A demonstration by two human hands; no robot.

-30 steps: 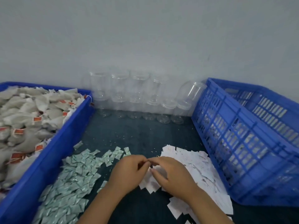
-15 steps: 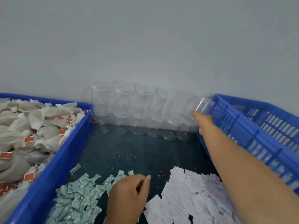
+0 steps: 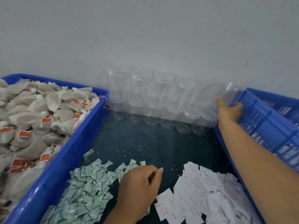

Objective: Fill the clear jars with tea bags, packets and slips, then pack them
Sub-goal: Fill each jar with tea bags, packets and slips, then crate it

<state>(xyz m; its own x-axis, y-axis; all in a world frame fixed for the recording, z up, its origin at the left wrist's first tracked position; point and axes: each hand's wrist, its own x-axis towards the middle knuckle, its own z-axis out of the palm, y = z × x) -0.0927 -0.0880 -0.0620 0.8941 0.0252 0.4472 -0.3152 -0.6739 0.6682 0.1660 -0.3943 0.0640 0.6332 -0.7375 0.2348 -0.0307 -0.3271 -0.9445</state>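
Observation:
Clear jars [image 3: 140,94] stand stacked in two rows against the wall at the back. My right hand [image 3: 229,111] reaches to the right end of the rows and grips a tilted clear jar [image 3: 233,92] beside the crate's corner. My left hand [image 3: 140,186] hovers low between the pile of green-and-white packets [image 3: 87,188] and the pile of white slips [image 3: 202,194]. Its fingers are curled with the thumb against them, and whatever it may hold is hidden. Tea bags [image 3: 32,120] with red tags fill the blue tray [image 3: 68,159] on the left.
A blue slatted crate [image 3: 265,126] stands on the right, its wall close along my right forearm. The dark tabletop [image 3: 153,143] between tray and crate carries small scattered crumbs. A grey wall closes off the back.
My right hand left the slips, reached to the back right and took hold of the tilted jar. My left hand stayed low near the piles. The camera moved forward.

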